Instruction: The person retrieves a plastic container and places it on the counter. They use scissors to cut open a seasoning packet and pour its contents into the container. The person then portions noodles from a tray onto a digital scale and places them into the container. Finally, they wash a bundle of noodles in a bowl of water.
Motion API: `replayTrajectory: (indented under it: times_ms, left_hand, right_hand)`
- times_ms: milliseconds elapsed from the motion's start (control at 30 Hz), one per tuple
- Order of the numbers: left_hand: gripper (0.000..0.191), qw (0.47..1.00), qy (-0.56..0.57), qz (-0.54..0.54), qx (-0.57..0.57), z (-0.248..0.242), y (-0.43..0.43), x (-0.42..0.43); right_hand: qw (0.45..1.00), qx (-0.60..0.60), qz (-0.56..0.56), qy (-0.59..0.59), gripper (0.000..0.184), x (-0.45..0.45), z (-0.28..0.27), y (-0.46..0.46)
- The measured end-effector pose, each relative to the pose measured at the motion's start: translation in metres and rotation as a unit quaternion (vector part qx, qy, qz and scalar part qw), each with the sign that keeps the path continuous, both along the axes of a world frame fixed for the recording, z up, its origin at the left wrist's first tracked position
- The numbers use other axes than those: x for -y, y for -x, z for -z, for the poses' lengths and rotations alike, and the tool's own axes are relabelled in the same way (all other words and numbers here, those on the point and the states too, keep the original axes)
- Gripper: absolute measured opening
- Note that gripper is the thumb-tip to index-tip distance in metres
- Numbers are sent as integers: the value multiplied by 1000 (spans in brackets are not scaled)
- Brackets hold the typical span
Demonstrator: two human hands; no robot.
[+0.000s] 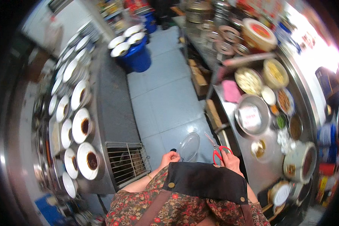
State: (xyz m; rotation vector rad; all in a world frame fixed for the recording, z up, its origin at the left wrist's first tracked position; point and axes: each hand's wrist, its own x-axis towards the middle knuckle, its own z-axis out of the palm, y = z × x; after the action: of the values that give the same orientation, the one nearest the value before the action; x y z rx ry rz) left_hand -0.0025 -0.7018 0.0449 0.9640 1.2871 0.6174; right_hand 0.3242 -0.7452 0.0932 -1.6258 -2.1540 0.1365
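Note:
My left hand (168, 158) has its fingers closed at the edge of a clear, round plastic lid or shallow dish (189, 147), tilted above the floor in front of my apron. A small dark thing (173, 150) shows by those fingers; what it is, I cannot tell. Red-handled scissors (217, 151) are in my right hand (230, 162), blades parted a little and pointing away from me. Beside that hand runs a steel counter (257, 175), where a steel bowl (264, 127) has a white packet with red writing (250, 116) in it.
Left, white bowls with dark sauce (84, 127) and stacked bowls (72, 70) line a counter above a wire rack (127, 161). Ahead, bowls sit on a blue bin (137, 58) beside the tiled floor (166, 104). Right are food tubs (248, 81), a pink cloth (231, 91) and a large pot (298, 162).

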Motion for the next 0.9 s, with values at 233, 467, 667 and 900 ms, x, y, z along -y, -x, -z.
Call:
replayTrajectory:
  times_ms: [233, 467, 667, 900]
  left_hand:
    - [9, 972, -56, -226, 31, 24, 165, -16]
    - [17, 938, -91, -333, -33, 60, 246, 6]
    - [14, 866, -64, -491, -67, 34, 252, 24]
    - [15, 810, -32, -576, -104, 41, 231, 38]
  right_hand:
    - [983, -3, -157, 98, 54, -141, 2, 175]
    - [941, 11, -334, 60, 51, -299, 12, 343]
    - [894, 32, -447, 16, 47, -414, 43, 550]
    - [877, 8, -480, 17, 19, -450, 57, 724]
